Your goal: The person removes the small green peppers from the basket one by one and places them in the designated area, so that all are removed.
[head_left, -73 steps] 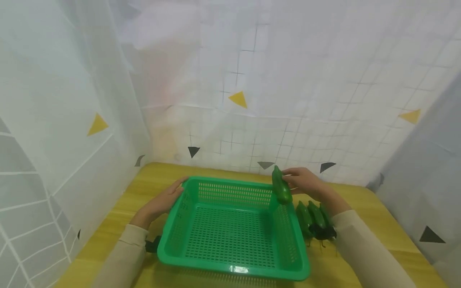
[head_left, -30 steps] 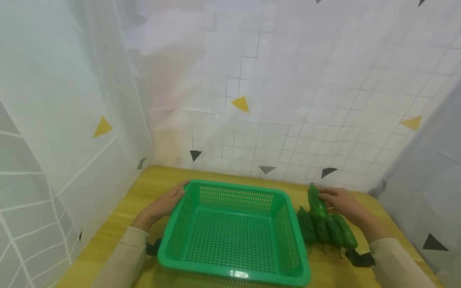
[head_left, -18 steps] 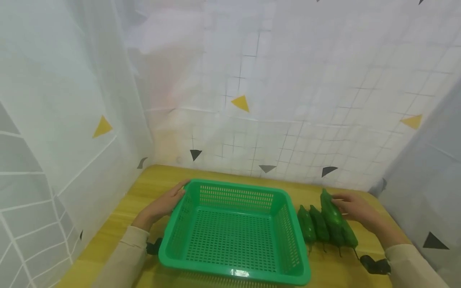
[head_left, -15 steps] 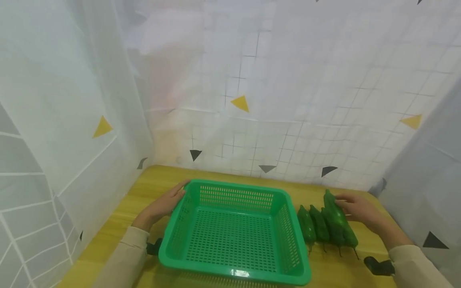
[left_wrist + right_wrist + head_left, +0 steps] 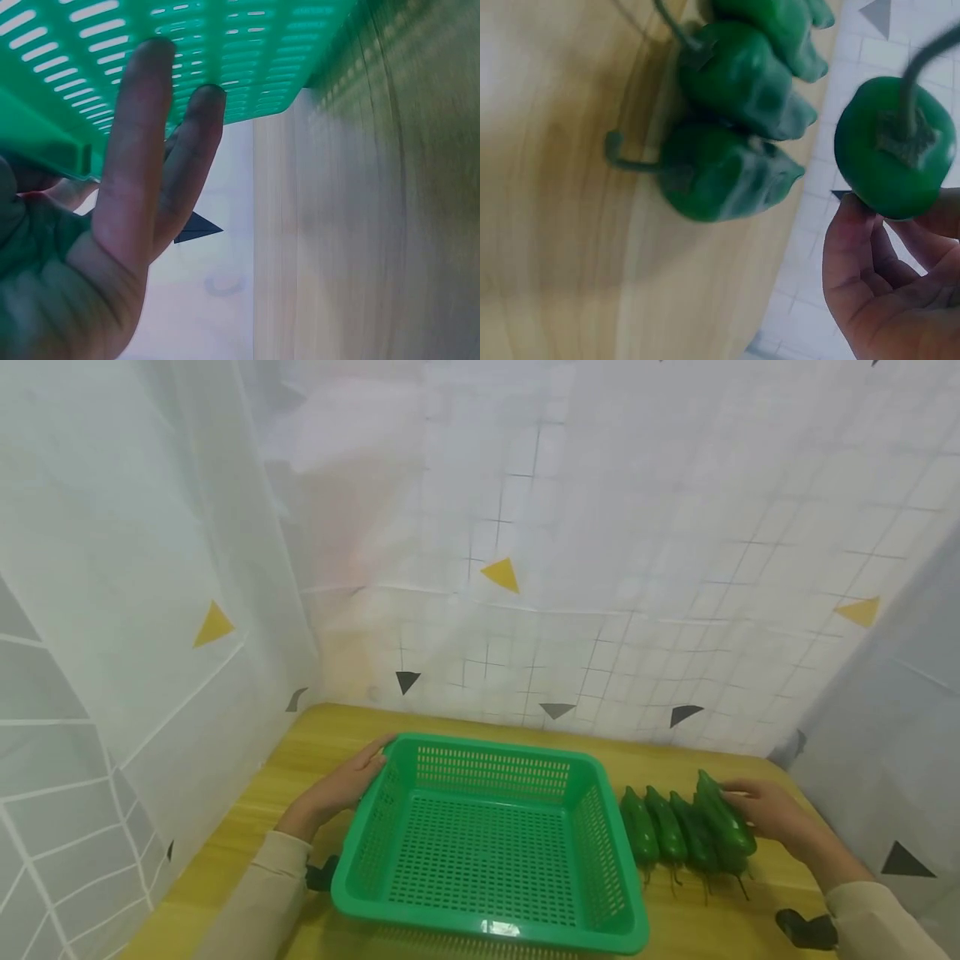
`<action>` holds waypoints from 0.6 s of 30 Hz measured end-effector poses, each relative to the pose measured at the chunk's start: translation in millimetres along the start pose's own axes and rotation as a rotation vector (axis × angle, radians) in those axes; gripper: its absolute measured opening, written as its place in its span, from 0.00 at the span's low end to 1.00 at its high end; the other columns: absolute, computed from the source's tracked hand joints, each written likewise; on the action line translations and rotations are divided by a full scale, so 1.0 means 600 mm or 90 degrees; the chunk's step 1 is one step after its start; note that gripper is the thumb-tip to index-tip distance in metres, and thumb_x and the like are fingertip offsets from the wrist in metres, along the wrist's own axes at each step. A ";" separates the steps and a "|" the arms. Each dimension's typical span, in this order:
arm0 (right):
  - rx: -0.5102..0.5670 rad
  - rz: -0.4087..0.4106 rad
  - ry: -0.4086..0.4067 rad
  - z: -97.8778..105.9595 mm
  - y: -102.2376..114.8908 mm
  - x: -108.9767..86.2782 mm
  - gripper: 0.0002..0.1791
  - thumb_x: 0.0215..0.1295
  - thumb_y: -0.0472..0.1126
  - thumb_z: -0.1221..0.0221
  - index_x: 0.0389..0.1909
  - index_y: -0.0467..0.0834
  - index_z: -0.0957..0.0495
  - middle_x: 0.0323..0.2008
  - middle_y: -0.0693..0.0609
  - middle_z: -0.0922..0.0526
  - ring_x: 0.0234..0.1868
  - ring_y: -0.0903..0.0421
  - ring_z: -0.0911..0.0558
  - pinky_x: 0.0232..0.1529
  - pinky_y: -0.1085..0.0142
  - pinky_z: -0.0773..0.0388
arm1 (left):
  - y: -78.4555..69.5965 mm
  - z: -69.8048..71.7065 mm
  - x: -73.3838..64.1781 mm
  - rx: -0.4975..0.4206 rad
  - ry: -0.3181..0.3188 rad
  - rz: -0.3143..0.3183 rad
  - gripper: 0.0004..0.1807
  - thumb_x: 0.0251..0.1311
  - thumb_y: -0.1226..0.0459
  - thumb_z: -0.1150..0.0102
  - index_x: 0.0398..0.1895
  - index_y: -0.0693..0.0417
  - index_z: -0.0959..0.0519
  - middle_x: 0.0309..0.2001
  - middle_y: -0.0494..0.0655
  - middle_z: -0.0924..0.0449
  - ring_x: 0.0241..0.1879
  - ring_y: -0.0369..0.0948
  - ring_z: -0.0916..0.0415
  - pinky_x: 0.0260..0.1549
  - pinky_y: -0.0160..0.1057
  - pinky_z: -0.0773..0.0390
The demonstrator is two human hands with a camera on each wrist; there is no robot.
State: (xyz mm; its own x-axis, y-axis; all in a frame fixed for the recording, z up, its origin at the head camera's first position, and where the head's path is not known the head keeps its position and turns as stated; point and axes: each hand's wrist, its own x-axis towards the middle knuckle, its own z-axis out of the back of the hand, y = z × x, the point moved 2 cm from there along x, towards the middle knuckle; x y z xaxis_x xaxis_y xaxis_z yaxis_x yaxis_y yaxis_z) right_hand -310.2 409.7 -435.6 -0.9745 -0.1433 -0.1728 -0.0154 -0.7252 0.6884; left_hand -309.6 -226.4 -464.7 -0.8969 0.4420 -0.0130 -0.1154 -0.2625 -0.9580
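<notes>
My left hand (image 5: 341,783) holds the left side of an empty green plastic basket (image 5: 491,935), thumb at the rim. In the left wrist view, two fairly straight fingers (image 5: 135,142) lie against the slotted outer wall. My right hand (image 5: 772,814) pinches a long green pepper (image 5: 723,818) over the right end of a row of similar peppers (image 5: 639,831). Seen from the right wrist, the held pepper (image 5: 889,161) points its stem at the camera, clear of the peppers (image 5: 720,172) on the table.
The yellow wood-grain table (image 5: 285,777) ends at a pale sheet wall (image 5: 480,635) printed with lines and triangles. More sheeting (image 5: 900,760) hangs close on the right. Dark wrist gear (image 5: 806,929) sits at the right cuff.
The right hand has carried the pepper from over the basket's right rim rightward and down, across the row to its far end. The left hand and basket have barely moved.
</notes>
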 end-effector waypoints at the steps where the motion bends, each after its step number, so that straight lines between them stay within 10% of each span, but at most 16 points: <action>1: -0.003 0.001 0.000 0.001 -0.004 0.000 0.28 0.84 0.42 0.58 0.66 0.19 0.38 0.61 0.19 0.33 0.57 0.29 0.24 0.48 0.45 0.18 | 0.000 0.000 0.000 0.000 0.000 0.000 0.27 0.84 0.58 0.70 0.82 0.45 0.53 0.33 0.56 0.23 0.26 0.43 0.22 0.30 0.42 0.18; 18: -0.094 -0.051 -0.020 0.015 -0.065 -0.001 0.33 0.84 0.48 0.63 0.68 0.21 0.39 0.65 0.17 0.41 0.60 0.21 0.33 0.49 0.42 0.23 | 0.000 0.001 0.001 -0.006 -0.002 -0.007 0.27 0.84 0.58 0.71 0.82 0.45 0.53 0.33 0.55 0.23 0.26 0.42 0.22 0.30 0.42 0.18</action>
State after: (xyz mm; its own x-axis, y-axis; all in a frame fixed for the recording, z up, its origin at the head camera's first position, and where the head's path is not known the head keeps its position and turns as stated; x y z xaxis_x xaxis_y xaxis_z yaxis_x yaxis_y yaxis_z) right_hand -310.9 443.8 -456.0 -0.9778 -0.0615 -0.2002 -0.0631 -0.8249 0.5617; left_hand -310.1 -226.6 -464.4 -0.8967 0.4427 -0.0014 -0.1219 -0.2500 -0.9606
